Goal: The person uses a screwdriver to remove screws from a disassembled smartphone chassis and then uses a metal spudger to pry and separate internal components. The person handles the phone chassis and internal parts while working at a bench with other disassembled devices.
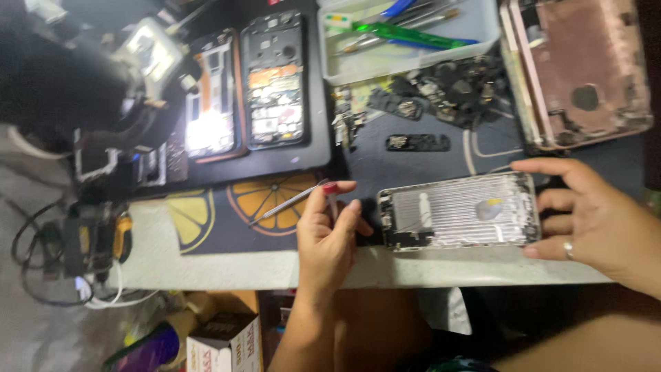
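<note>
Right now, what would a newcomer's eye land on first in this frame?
First the opened silver phone shell at the table's near edge, steadied at its right end by the right hand. Just left of it, the left hand holds tweezers and a thin red-tipped tool over the mat's orange-slice print. Farther back lie two opened phones side by side, a tool tray and a pink phone shell.

Small white-and-orange printed carton (pixel 226 342) below the table edge — perhaps a parts box.
</note>
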